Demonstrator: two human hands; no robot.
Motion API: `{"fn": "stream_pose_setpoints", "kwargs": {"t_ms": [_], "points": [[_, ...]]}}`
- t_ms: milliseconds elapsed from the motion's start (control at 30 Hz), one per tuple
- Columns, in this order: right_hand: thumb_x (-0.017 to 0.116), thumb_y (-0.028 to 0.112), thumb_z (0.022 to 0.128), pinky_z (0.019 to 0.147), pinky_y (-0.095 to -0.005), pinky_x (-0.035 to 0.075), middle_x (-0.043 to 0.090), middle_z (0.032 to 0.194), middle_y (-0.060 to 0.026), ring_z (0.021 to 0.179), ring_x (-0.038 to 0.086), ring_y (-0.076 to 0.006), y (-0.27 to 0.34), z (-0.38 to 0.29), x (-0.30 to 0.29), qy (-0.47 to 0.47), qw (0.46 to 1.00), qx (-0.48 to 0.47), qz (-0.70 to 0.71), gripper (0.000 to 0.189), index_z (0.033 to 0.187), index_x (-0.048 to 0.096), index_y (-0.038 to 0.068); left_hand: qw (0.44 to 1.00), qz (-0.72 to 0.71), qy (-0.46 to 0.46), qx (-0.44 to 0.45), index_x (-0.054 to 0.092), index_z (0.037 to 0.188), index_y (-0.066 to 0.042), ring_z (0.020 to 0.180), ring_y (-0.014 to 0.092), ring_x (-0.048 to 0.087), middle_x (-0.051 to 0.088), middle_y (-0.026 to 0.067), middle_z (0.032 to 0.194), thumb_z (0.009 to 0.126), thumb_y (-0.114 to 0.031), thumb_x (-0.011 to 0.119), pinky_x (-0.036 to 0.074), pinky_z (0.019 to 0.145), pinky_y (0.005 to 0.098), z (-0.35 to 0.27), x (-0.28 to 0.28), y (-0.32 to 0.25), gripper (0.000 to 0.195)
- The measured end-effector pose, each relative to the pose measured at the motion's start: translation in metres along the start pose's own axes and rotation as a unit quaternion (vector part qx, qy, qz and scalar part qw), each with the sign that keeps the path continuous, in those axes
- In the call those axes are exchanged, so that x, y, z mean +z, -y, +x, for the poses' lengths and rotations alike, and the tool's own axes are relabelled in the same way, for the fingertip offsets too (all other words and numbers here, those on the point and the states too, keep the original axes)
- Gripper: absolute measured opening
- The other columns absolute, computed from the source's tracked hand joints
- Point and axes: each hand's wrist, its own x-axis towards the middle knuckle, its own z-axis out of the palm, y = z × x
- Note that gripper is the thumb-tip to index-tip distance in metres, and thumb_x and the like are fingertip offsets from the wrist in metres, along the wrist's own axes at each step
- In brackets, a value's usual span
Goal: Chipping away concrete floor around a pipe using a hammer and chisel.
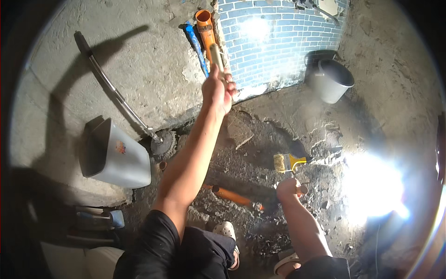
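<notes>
My left hand (217, 89) is raised before the wall, its fingers wrapped around a pale rod-like handle (217, 57). The handle's upper end overlaps an orange plastic pipe (204, 21) set in the wall; whatever is at its lower end is hidden. Low over the rubble floor, my right hand (288, 190) grips a tool with a wooden handle (302, 190), whose working end I cannot make out. Just beyond that hand lies a flat paintbrush (289, 163) with a yellow handle and pale bristles. Another orange pipe (231, 196) lies partly buried in broken debris between my arms.
A grey bin (127, 157) stands at left beside a chrome pole (116, 92) leaning on the rough wall. A grey bucket (331, 82) sits in the far corner below blue brick-pattern tiles (275, 45). Glare from a work light (374, 190) washes out the right side. Debris surrounds my clogs (224, 229).
</notes>
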Motion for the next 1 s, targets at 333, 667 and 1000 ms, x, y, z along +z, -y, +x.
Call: {"fn": "stream_pose_setpoints", "kwargs": {"t_ms": [333, 667, 1000], "points": [[0.069, 0.026, 0.081, 0.056, -0.0437, 0.058, 0.075, 0.093, -0.0052, 0.078, 0.073, -0.0235, -0.007, 0.033, 0.036, -0.031, 0.999, -0.039, 0.012, 0.022, 0.098, 0.078, 0.016, 0.971, -0.057, 0.0, -0.23, 0.053, 0.102, -0.007, 0.061, 0.011, 0.055, 0.056, 0.0011, 0.078, 0.102, -0.041, 0.051, 0.046, 0.051, 0.0253, -0.225, 0.029, -0.033, 0.035], [0.064, 0.022, 0.086, 0.06, -0.0429, 0.057, 0.075, 0.095, -0.0042, 0.087, 0.073, -0.0228, -0.02, 0.063, 0.093, -0.202, 0.967, -0.113, -0.107, 0.02, 0.1, 0.078, 0.017, 0.978, 0.189, 0.077, 0.038, 0.04, 0.141, -0.009, 0.062, 0.012, 0.056, 0.056, 0.0039, 0.087, 0.104, -0.028, 0.051, 0.05, 0.054, 0.0291, -0.256, 0.007, -0.007, 0.043], [0.057, 0.024, 0.093, 0.077, -0.042, 0.057, 0.074, 0.094, -0.0095, 0.092, 0.072, -0.0263, -0.058, -0.058, 0.146, -0.188, 0.965, -0.002, 0.181, 0.021, 0.102, 0.072, 0.012, 0.961, 0.149, 0.161, 0.167, 0.04, 0.145, -0.01, 0.122, 0.013, 0.045, 0.046, 0.0033, 0.136, 0.104, -0.028, 0.051, 0.043, 0.103, 0.0452, -0.214, -0.009, -0.041, 0.047]]}}
